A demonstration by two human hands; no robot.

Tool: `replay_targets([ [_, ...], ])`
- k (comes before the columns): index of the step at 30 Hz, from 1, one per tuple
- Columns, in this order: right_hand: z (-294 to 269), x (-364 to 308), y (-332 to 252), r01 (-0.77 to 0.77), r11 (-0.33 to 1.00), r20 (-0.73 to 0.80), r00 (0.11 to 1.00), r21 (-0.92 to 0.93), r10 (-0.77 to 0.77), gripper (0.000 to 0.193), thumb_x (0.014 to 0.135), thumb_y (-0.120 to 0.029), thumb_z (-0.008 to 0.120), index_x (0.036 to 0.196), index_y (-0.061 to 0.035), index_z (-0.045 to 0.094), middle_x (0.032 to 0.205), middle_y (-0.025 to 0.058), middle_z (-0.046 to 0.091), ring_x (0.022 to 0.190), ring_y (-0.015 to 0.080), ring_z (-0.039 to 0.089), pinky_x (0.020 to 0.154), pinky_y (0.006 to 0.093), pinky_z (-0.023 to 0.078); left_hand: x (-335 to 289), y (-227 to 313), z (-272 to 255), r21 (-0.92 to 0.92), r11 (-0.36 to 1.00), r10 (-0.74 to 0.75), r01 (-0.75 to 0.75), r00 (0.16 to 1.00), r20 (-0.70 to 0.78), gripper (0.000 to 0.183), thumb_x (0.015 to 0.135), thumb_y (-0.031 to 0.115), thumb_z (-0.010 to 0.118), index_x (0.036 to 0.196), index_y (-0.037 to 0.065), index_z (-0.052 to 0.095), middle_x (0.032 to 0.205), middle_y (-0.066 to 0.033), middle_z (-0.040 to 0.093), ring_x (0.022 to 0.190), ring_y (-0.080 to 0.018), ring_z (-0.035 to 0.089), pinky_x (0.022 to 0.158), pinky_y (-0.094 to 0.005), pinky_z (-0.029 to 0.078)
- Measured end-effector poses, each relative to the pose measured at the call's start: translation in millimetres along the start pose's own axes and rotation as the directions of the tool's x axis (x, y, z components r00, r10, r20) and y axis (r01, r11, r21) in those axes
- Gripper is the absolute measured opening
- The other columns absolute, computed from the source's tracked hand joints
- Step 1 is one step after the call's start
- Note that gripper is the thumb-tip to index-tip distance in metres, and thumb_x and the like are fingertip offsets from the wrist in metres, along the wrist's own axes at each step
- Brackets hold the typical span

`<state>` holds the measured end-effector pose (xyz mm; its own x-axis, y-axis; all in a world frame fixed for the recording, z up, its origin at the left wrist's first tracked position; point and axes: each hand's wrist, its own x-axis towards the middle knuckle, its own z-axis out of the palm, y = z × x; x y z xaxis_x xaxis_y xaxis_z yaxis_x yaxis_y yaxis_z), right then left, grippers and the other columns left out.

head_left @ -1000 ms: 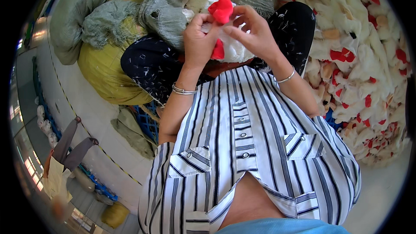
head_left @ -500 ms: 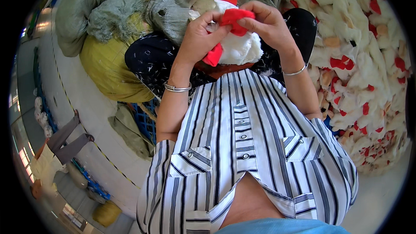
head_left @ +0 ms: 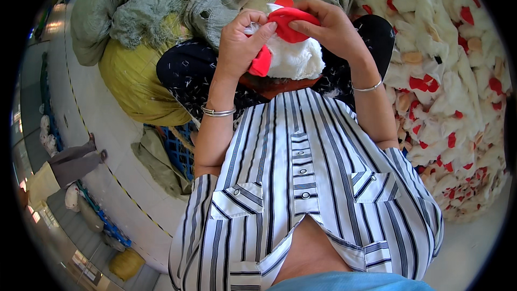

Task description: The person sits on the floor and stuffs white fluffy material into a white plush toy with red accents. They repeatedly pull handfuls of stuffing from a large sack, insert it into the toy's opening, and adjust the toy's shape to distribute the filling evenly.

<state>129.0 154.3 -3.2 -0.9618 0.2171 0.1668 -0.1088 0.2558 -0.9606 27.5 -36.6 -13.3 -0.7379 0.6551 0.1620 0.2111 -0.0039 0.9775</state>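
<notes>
A white plush piece [head_left: 299, 60] with red fabric parts lies over my lap, between my knees. My left hand [head_left: 239, 43] pinches the left edge of its rounded red flap [head_left: 293, 27]. Thumb and fingers of my right hand [head_left: 334, 29] grip the flap's right side, so it is spread flat between both hands. Below my left hand hangs a second red part [head_left: 260, 61], and a small red tip [head_left: 284, 1] shows beyond the flap. My fingers cover some of the white plush.
On the right lies a big heap of white plush pieces [head_left: 431, 108] with red and tan parts. Grey-green sacking [head_left: 145, 19] and a full yellow sack [head_left: 124, 83] stand at the left, near a blue crate [head_left: 180, 145]. Another person [head_left: 70, 164] is farther left.
The red flap has been opened out from a bunched shape into a flat, rounded one. My left hand has shifted slightly left. The other person has moved a little farther left.
</notes>
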Motion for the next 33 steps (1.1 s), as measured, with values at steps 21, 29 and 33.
replay_targets([
  [21,3.6,-3.5,11.2,-0.067,0.998,0.205,0.977,0.01,0.064,0.02,0.092,-0.01,0.064,0.108,0.0021,0.063,0.093,0.0017,0.062,0.086,0.0091,0.054,0.082,0.0243,0.046,-5.4,5.0,1.9,0.03,0.995,0.091,-0.092,0.995,0.03,0.013,0.087,-0.003,0.059,0.098,-0.004,0.067,0.096,-0.0017,0.064,0.089,-0.009,0.058,0.082,-0.0223,0.046],
  [29,11.9,-5.7,10.2,-0.022,0.999,0.183,0.983,0.04,0.014,0.013,0.088,-0.005,0.064,0.1,0.0002,0.065,0.083,0.0037,0.064,0.076,0.0099,0.056,0.072,0.0256,0.047,-5.5,19.0,-2.5,0.022,0.984,-0.179,0.178,0.97,0.162,0.019,0.088,0.005,0.067,0.106,-0.001,0.069,0.094,-0.0009,0.067,0.083,-0.0053,0.059,0.075,-0.0213,0.049],
  [33,16.8,-2.7,6.9,-0.031,1.0,0.192,0.981,-0.004,0.031,0.013,0.089,-0.005,0.064,0.1,0.0016,0.065,0.083,0.0043,0.063,0.077,0.011,0.057,0.072,0.0263,0.048,-5.5,26.6,-4.0,0.169,0.974,-0.175,0.148,0.972,0.158,0.021,0.087,0.008,0.068,0.106,-0.001,0.069,0.088,0.0005,0.067,0.079,-0.0053,0.059,0.072,-0.0219,0.05],
])
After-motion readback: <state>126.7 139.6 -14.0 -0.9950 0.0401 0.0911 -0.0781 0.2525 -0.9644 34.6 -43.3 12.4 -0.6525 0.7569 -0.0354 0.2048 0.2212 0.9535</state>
